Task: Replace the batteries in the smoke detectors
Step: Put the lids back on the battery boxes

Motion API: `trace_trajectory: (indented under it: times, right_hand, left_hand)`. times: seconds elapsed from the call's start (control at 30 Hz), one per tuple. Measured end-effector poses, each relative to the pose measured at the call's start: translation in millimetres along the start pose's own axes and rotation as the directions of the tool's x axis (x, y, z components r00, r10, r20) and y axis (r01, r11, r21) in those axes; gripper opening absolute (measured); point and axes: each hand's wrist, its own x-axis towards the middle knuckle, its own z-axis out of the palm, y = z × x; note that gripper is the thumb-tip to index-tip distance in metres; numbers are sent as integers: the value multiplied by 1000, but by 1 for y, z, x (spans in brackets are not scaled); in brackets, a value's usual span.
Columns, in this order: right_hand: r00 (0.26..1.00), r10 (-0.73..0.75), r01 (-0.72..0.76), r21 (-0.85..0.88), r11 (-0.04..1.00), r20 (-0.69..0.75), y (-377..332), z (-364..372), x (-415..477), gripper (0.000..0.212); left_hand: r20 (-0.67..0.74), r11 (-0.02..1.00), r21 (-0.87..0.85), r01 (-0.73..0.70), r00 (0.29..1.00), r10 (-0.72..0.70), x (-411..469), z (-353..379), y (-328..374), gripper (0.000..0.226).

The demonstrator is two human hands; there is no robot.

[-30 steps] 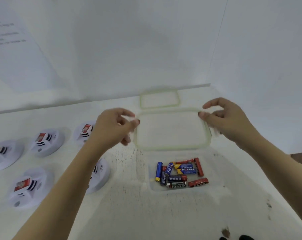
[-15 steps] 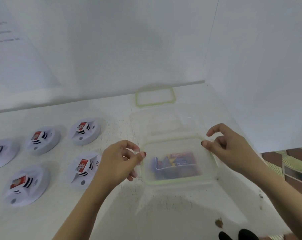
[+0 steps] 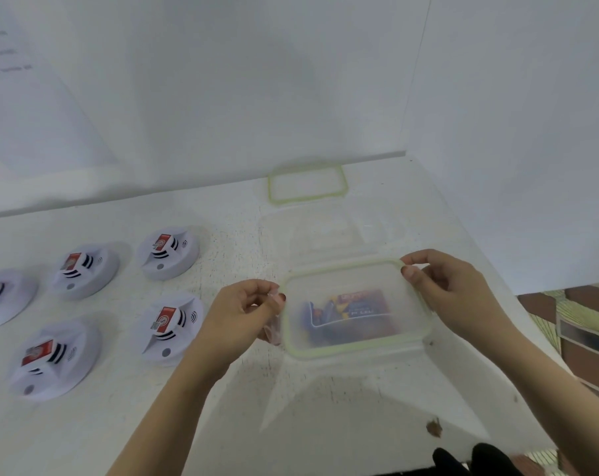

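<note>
Centre right of the frame: a translucent green-rimmed lid [image 3: 342, 352] lies over a clear plastic box holding batteries [image 3: 356, 305], blurred through it. The left hand [image 3: 243, 310] pinches the lid's left edge; the right hand [image 3: 452, 293] pinches its upper-right corner. Above are a second clear box [image 3: 329, 235] and a second lid [image 3: 306, 183]. Five smoke detectors [image 3: 169, 324] lie at the left.

Head camera looks down, close over table [image 3: 222, 424]
</note>
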Motion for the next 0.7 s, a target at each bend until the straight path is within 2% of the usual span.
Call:
trace_trajectory:
  times: [0.13, 0.27, 0.47, 0.57, 0.63, 0.67, 0.7]
  right_hand:
    - [1000, 4, -4, 9, 1000, 11, -4, 0, -4, 9]
    - [994, 12, -18, 55, 998, 110, -3, -4, -10, 9]
    - [983, 91, -121, 185, 975, 161, 1, -3, -16, 32]
    - [975, 117, -159, 230, 960, 186, -2, 0, -21, 20]
    - [978, 97, -132, 190, 973, 186, -2, 1, -24, 15]
    - [986, 68, -87, 118, 989, 155, -2, 2, -25, 16]
    - [994, 26, -25, -8, 1000, 107, -2, 3, -27, 20]
  left_hand:
    - [35, 1000, -2, 26, 999, -26, 0, -3, -1, 11]
    - [33, 999, -12, 48, 998, -48, -3, -3, -1, 14]
    - [-16, 998, -1, 57, 998, -57, -7, -3, -2, 10]
    - [-15, 997, -3, 75, 997, -75, -13, -6, -4, 11]
    - [-23, 997, 38, 68, 997, -67, -16, -7, -6, 11]
    - [-47, 994, 108, 31, 999, -26, -18, -6, -10, 13]
    - [-88, 969, 242, -56, 993, 79, -20, -6, -14, 16]
